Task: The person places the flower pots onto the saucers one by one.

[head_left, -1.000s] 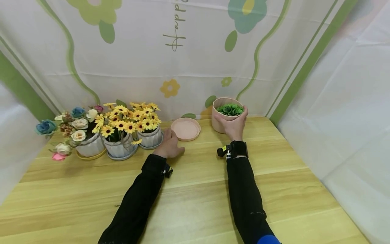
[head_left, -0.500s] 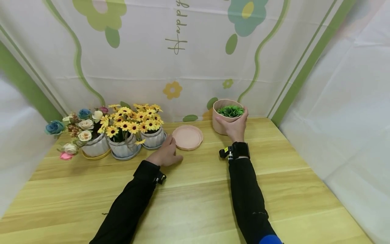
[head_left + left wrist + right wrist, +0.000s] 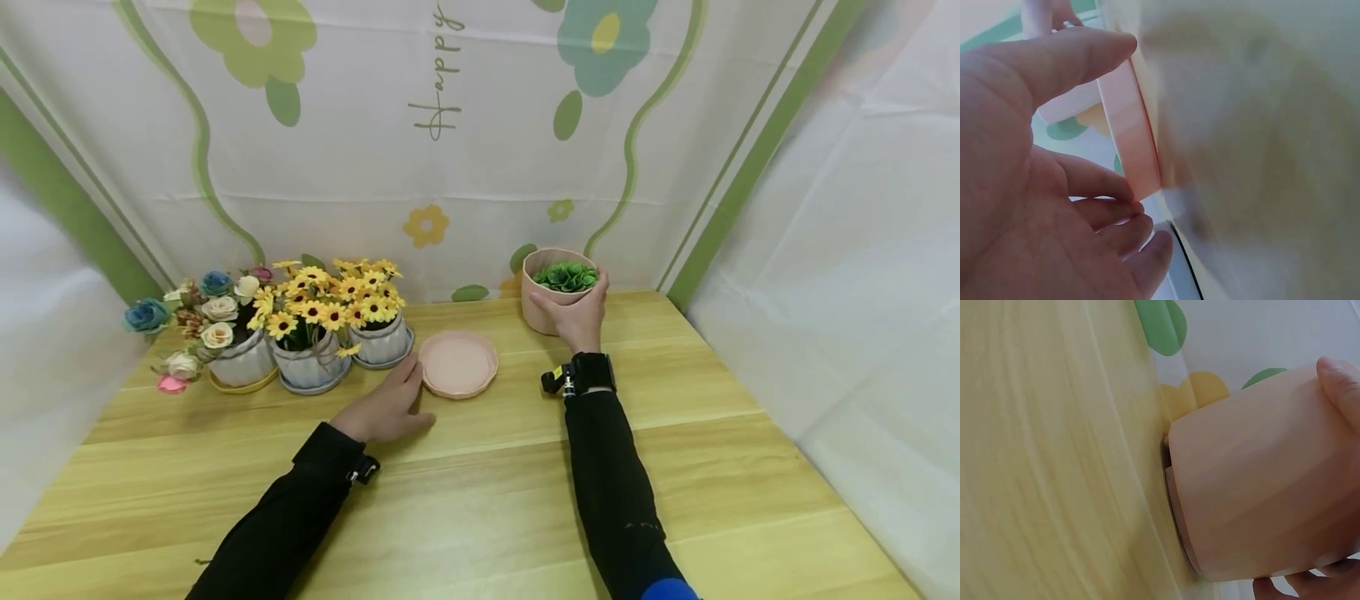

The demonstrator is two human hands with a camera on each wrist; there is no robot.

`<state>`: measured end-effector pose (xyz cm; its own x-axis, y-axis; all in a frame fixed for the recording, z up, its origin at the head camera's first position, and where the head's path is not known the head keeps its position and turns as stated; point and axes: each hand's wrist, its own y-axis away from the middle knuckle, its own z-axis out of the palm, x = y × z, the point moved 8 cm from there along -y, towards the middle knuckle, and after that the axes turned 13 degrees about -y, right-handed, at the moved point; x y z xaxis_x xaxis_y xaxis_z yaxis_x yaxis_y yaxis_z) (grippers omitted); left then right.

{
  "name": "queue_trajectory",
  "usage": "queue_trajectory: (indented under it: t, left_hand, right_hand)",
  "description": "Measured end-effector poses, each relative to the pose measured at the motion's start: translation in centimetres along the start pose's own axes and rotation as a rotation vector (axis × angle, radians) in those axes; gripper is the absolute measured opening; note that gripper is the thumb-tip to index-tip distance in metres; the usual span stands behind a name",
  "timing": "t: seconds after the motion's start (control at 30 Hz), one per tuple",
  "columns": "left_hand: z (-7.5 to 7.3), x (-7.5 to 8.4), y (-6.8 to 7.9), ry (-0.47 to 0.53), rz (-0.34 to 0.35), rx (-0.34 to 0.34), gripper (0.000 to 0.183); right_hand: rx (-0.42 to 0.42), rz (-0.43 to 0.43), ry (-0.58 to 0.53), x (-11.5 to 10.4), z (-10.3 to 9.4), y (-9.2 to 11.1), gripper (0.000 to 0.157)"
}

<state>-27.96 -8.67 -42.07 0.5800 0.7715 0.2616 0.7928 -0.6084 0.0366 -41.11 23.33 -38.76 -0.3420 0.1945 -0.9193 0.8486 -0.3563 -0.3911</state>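
A round pink saucer (image 3: 459,364) lies flat on the wooden table, left of the pink pot (image 3: 540,315). My left hand (image 3: 386,407) is at the saucer's left edge, fingertips right at the rim; in the left wrist view the thumb stands apart and the fingers are loosely bent near the saucer's side (image 3: 1127,128). With my right hand (image 3: 580,321) I grip the pot round its near side. Leafy green foliage (image 3: 566,277) shows inside its rim. In the right wrist view the pot (image 3: 1260,475) has its base right at the tabletop.
To the left stand two grey pots of yellow daisies (image 3: 307,364) (image 3: 381,340) on blue-grey saucers, and a grey pot of mixed roses (image 3: 243,360) on a yellow saucer. A white printed cloth (image 3: 337,167) hangs behind the table's back edge.
The pink saucer has slid toward me, away from the back cloth. My left hand has drawn back and left with it. The right hand still holds the pot in about the same place.
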Motion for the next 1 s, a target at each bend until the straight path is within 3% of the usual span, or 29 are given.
queue_trajectory:
  t: [0.3, 0.53, 0.63, 0.8, 1.0]
  left_hand:
    - [-0.3, 0.2, 2.8, -0.015, 0.047, 0.001, 0.081]
    - [-1.8, 0.2, 3.2, -0.01, 0.012, 0.169, 0.057]
    - [-1.8, -0.3, 3.1, -0.008, -0.033, 0.216, 0.062]
    - [-1.3, -0.6, 3.2, 0.033, -0.023, 0.181, 0.081]
    - [-1.0, -0.6, 3.2, 0.092, 0.018, 0.132, 0.079]
  right_hand:
    - [-0.048, 0.016, 0.014, 0.1, 0.0, 0.5, 0.12]
    - [-0.097, 0.011, 0.017, 0.1, -0.1, 0.5, 0.12]
    - [-0.108, 0.004, 0.019, 0.1, -0.2, 0.5, 0.121]
    - [-0.125, 0.011, 0.011, 0.0, 0.0, 0.5, 0.121]
    - [-0.149, 0.017, 0.006, -0.3, 0.0, 0.7, 0.12]
